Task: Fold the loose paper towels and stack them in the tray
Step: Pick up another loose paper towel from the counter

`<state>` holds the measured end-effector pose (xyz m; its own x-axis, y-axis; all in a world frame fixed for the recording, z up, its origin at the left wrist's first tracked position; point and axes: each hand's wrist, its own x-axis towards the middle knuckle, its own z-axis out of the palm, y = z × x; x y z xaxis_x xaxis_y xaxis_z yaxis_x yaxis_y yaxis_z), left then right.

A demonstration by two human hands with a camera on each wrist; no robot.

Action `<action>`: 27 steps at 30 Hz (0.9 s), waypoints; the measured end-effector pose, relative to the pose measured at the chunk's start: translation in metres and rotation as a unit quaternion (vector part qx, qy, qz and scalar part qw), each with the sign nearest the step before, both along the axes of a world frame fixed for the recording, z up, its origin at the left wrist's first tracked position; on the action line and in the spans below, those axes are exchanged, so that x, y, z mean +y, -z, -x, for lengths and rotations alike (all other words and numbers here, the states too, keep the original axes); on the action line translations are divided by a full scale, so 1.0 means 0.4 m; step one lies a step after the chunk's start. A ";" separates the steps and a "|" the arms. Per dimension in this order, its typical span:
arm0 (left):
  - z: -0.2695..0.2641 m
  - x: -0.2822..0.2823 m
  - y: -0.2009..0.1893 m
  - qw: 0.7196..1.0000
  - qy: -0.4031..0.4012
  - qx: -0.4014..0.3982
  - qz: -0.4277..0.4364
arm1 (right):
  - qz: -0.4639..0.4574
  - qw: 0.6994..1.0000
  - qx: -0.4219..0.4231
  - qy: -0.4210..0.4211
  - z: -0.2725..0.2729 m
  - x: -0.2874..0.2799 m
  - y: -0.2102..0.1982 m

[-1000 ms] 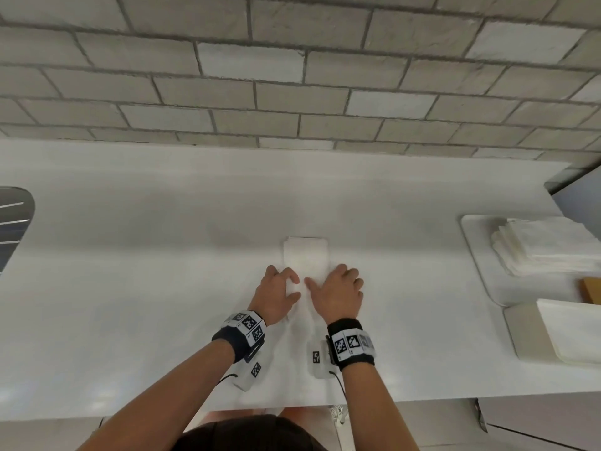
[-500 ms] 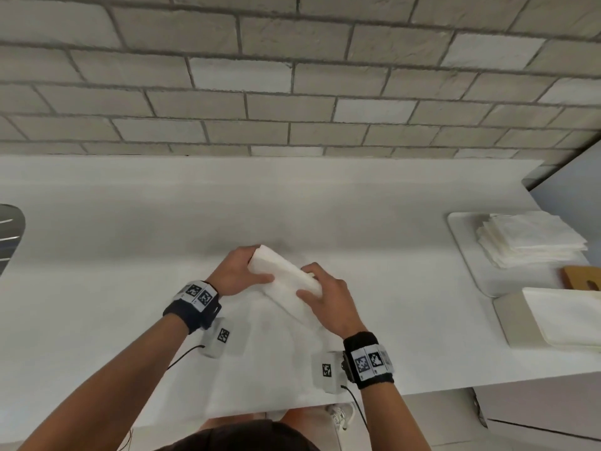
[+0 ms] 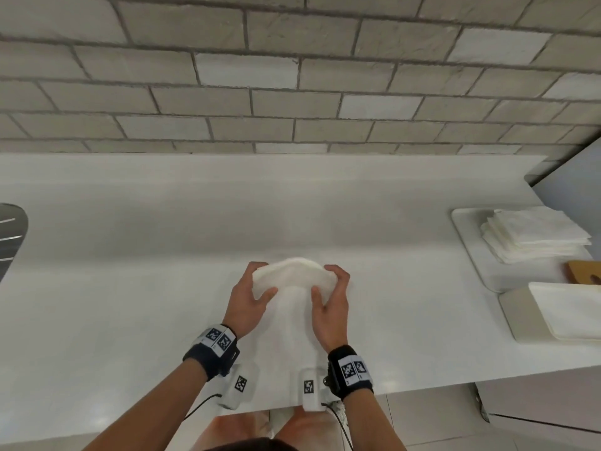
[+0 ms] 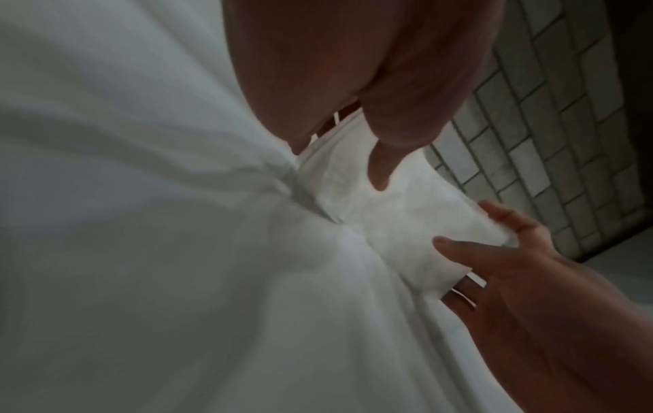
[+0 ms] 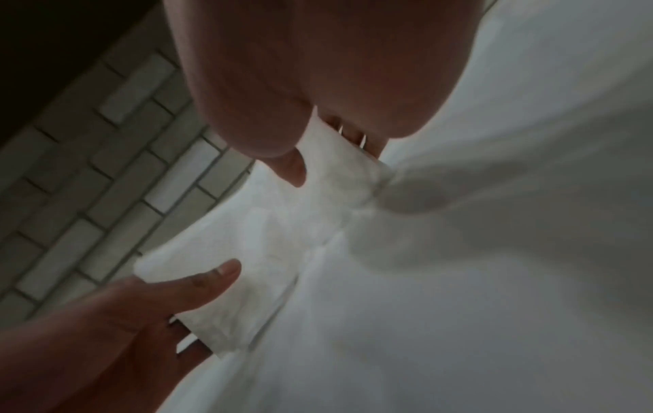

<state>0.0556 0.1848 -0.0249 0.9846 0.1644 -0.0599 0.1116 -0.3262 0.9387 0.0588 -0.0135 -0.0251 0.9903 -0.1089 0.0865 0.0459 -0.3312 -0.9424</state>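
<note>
A folded white paper towel (image 3: 294, 275) is held just above the white counter, bowed upward in the middle. My left hand (image 3: 261, 279) pinches its left end, thumb on the near side and fingers behind. My right hand (image 3: 327, 281) pinches the right end the same way. The left wrist view shows the towel (image 4: 388, 220) between my left thumb and the right hand (image 4: 512, 251). From the right wrist, the towel (image 5: 254, 251) spans from my right thumb to the left hand (image 5: 176, 287). A white tray (image 3: 468, 242) at the right carries a stack of folded towels (image 3: 533, 234).
A beige box (image 3: 517, 317) holding flat white sheets (image 3: 572, 317) sits at the counter's front right, with a wooden piece (image 3: 583, 271) behind it. A metal sink edge (image 3: 9, 236) shows at far left. A brick wall backs the counter.
One second ago both hands pressed the towel flat on the counter. They have since lifted it, turned it crosswise, and now hold it by its two ends.
</note>
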 end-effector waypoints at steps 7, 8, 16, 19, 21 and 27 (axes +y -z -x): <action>0.017 0.008 -0.004 0.998 -0.039 -0.043 0.014 | 0.084 0.990 -0.109 -0.007 0.005 -0.010 -0.008; 0.019 0.013 -0.003 0.999 -0.029 -0.045 0.002 | 0.111 0.988 -0.104 -0.028 0.004 -0.017 0.006; -0.002 0.022 0.016 0.976 0.100 -0.018 -0.194 | 0.151 0.987 -0.028 -0.051 -0.009 -0.027 0.032; -0.040 0.027 -0.011 0.965 0.109 -0.001 -0.238 | 0.135 0.990 -0.018 -0.047 -0.026 -0.042 0.009; -0.061 0.028 -0.038 0.965 0.112 -0.016 -0.235 | 0.127 0.991 -0.030 -0.026 -0.033 -0.070 -0.015; -0.061 -0.057 -0.056 0.966 0.161 0.034 -0.199 | 0.124 0.991 0.023 -0.041 -0.030 -0.162 0.008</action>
<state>0.0800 0.1620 -0.0027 0.9843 -0.1271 -0.1222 0.0014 -0.6873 0.7264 0.0710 -0.0784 -0.0282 0.9984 -0.0094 0.0551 0.0408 -0.5503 -0.8340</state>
